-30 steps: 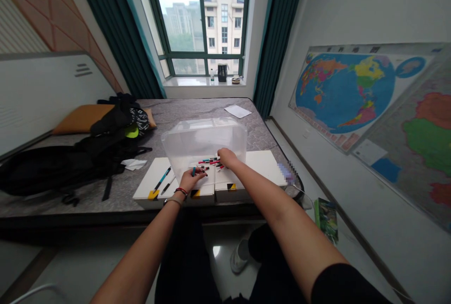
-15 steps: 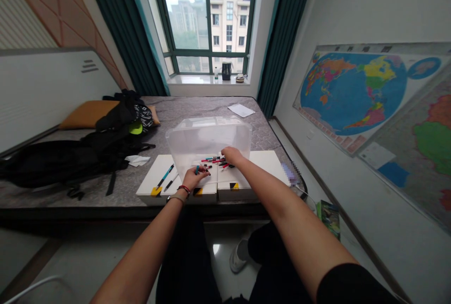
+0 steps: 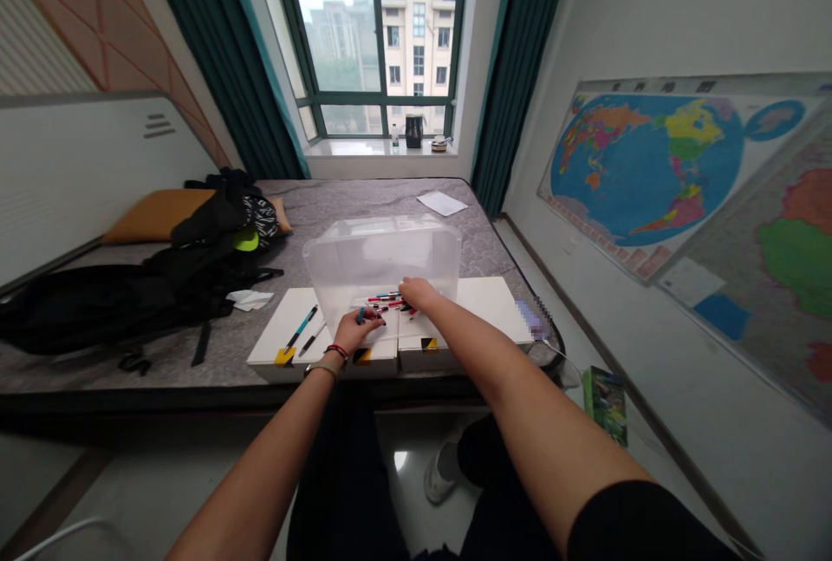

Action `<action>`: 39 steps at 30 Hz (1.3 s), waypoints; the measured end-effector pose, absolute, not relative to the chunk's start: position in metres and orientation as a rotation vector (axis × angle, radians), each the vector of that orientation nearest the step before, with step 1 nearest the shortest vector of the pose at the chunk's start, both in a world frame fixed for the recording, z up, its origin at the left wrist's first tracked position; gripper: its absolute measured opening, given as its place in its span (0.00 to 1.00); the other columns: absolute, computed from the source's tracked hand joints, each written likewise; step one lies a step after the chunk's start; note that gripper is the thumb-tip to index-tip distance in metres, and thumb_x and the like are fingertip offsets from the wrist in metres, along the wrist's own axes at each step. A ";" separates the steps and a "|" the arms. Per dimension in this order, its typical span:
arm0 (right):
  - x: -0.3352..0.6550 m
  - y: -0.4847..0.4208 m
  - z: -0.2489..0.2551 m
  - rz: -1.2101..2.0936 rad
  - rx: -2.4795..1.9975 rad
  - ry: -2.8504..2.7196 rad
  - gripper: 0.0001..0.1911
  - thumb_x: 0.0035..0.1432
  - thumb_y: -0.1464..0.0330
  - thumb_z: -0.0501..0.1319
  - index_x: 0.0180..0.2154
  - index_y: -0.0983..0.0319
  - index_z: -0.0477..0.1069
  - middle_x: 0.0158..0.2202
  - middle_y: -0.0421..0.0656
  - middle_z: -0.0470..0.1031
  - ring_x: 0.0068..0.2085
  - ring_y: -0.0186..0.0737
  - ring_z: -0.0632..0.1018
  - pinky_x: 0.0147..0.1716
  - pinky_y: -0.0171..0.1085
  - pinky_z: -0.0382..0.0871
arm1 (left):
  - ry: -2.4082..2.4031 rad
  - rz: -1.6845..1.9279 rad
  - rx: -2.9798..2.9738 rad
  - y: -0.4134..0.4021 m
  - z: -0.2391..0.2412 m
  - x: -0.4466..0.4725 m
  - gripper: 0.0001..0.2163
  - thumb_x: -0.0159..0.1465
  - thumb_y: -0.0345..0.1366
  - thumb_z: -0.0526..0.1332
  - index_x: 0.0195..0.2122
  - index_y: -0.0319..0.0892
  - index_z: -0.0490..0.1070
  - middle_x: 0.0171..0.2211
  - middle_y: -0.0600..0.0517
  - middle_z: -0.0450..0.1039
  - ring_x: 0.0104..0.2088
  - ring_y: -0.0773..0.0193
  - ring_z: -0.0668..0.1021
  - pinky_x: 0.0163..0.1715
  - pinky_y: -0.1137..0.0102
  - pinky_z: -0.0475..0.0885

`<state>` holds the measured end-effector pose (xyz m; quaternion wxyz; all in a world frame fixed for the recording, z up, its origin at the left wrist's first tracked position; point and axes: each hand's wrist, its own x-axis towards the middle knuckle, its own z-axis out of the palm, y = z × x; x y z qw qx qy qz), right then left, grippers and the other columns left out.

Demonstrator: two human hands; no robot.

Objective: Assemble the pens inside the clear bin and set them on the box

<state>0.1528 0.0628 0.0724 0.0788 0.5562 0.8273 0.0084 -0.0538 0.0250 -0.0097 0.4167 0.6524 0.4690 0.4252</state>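
A pile of coloured pens [image 3: 388,301] lies on white boards [image 3: 484,301] at the near edge of a grey mattress. A clear plastic bin [image 3: 382,262] stands tipped on its side just behind the pens. My left hand [image 3: 354,331], with a red band on the wrist, is closed around a blue pen [image 3: 360,315] beside the pile. My right hand [image 3: 416,291] rests on the right side of the pile with its fingers curled down among the pens; what they grip is hidden.
Two more pens [image 3: 302,327] lie on the left white board. A black bag and clothes [image 3: 162,279] cover the mattress's left side, beside an orange cushion [image 3: 146,216]. A paper sheet [image 3: 442,203] lies far back. A book [image 3: 604,401] stands on the floor at right.
My right hand has slid a little to the left over the pile. My left hand keeps hold of the blue pen in about the same place.
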 end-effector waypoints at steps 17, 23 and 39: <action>0.144 0.044 0.063 -0.271 2.296 2.592 0.15 0.66 0.72 0.51 0.49 0.64 0.73 0.48 0.54 0.75 0.49 0.43 0.76 0.49 0.37 0.67 | 1.206 1.095 1.565 0.022 -0.003 -0.052 0.17 0.48 0.49 0.70 0.32 0.42 0.76 0.32 0.49 0.78 0.33 0.60 0.77 0.37 0.66 0.70; 0.118 0.003 0.021 -2.031 2.709 2.301 0.10 0.61 0.67 0.59 0.42 0.64 0.73 0.37 0.47 0.79 0.34 0.39 0.81 0.32 0.36 0.75 | 1.185 1.094 1.492 0.023 -0.002 -0.053 0.21 0.50 0.52 0.69 0.36 0.40 0.73 0.30 0.48 0.78 0.33 0.59 0.79 0.37 0.66 0.70; 0.117 -0.004 0.014 -3.103 2.580 1.512 0.02 0.54 0.76 0.64 0.33 0.65 0.74 0.27 0.41 0.76 0.27 0.33 0.78 0.26 0.31 0.75 | 1.200 1.093 1.453 0.018 0.009 -0.052 0.24 0.50 0.56 0.67 0.37 0.40 0.73 0.33 0.44 0.81 0.34 0.57 0.79 0.35 0.64 0.71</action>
